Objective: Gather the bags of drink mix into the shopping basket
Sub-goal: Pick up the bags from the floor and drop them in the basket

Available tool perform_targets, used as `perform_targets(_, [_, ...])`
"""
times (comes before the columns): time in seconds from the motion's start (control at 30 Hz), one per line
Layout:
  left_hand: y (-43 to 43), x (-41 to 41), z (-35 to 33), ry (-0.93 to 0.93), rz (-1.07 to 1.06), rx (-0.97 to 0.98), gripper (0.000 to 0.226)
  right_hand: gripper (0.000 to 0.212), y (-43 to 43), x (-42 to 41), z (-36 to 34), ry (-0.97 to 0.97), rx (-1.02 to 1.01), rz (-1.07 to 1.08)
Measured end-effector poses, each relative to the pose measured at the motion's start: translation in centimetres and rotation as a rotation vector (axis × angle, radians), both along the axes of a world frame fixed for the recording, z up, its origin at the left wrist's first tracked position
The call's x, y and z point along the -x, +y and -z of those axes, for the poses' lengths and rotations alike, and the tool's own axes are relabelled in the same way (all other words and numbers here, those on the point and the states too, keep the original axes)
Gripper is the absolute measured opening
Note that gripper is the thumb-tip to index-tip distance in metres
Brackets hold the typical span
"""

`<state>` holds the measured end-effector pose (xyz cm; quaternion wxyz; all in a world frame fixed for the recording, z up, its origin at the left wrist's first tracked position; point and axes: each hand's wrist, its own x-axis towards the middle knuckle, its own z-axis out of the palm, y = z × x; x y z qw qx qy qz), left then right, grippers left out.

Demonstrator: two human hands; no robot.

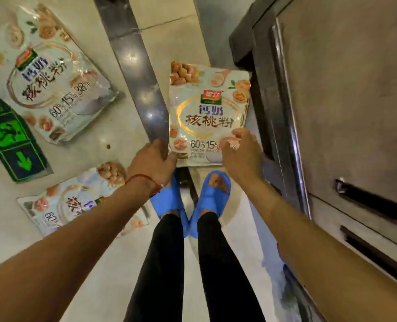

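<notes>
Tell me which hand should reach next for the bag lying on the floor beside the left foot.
Probably left. The left hand is nearer the floor bag, which lies partly beneath the left forearm. The right hand sits on the far side of the middle bag.

The right hand [241, 154] covers the third percentage figure on the middle drink-mix bag [206, 112]. Blur leaves it unclear whether its fingers pinch the bag or only touch it. The left hand [154, 159] grips that bag's lower left corner, its fingertips out of sight. The bag's fine print is too small to read. Below and left of it, the left forearm [76, 228] crosses a second bag [76, 201]. Far left of it, the frame edge cuts a third bag [46, 75] and a green exit sign [9, 140]. Right of it, the cabinet [355, 112] is smeared.
</notes>
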<state>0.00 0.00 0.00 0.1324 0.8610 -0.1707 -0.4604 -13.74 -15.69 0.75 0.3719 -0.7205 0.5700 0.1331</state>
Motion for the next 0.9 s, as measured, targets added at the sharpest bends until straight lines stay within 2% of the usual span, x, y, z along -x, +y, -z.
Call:
perform_targets(0.13, [-2.0,0.1,9.0,0.038,-0.181,0.037,0.042,0.064,-1.9,0.4,9.1,0.029,-0.068,0.31])
perform_targets(0.27, [-4.1,0.3,16.7,0.107,-0.467,0.135,0.027,0.08,-3.5,1.6,16.1,0.047,-0.06,0.482])
perform_targets(0.37, [-5.3,0.3,20.9,0.198,-0.632,0.199,0.049,0.104,-3.9,2.7,20.2,-0.036,-0.129,0.618])
perform_targets(0.43, [-6.1,0.6,22.6,0.228,-0.65,0.209,0.051,0.109,-4.0,3.0,22.1,-0.083,-0.153,0.658])
perform_targets(0.53, [-6.4,1.0,23.3,0.291,-0.677,0.204,0.05,0.099,-4.1,3.2,22.9,-0.097,-0.157,0.693])
perform_targets(0.67, [-5.5,0.4,21.3,0.273,-0.704,0.229,0.048,0.078,-3.5,3.2,20.0,-0.121,-0.199,0.739])
perform_targets(0.9, [-1.4,-0.6,8.2,0.227,-0.839,0.166,0.041,0.055,-0.7,1.5,8.4,-0.147,-0.282,0.708])
